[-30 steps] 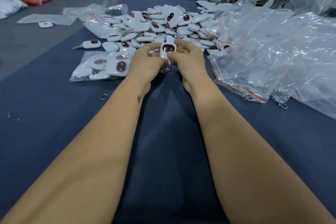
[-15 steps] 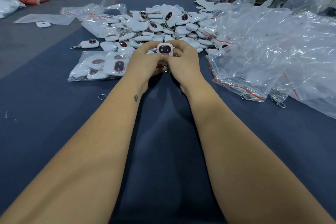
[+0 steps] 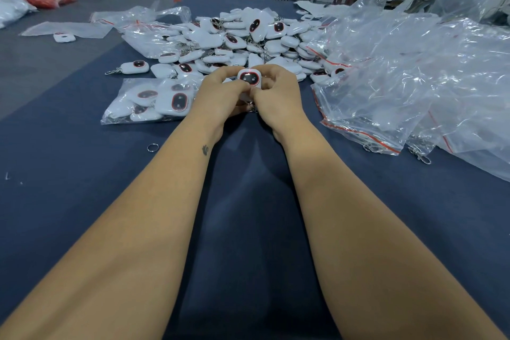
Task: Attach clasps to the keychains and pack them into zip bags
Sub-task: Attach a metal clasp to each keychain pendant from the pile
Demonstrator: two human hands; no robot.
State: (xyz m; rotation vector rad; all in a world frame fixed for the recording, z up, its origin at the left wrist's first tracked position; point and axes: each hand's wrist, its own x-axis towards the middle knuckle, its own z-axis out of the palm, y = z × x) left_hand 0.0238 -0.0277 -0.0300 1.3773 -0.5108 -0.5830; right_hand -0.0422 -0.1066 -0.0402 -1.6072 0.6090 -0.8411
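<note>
Table: blue cloth [image 3: 69, 174], bare across lower frame.
Grip: left hand [image 3: 220, 96] and right hand [image 3: 278, 96] both pinch keychain [image 3: 249, 77] at centre.

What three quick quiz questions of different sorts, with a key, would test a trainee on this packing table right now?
1. True or false: both hands hold one white keychain above the blue table.
2. Multiple choice: the filled zip bag lies (A) left of the left hand, (B) right of the right hand, (C) under the forearms.
3. Fill in: the small loose metal ring lies on the table to the ____ of the left forearm.

Key: 1 true; 2 A; 3 left.
</note>
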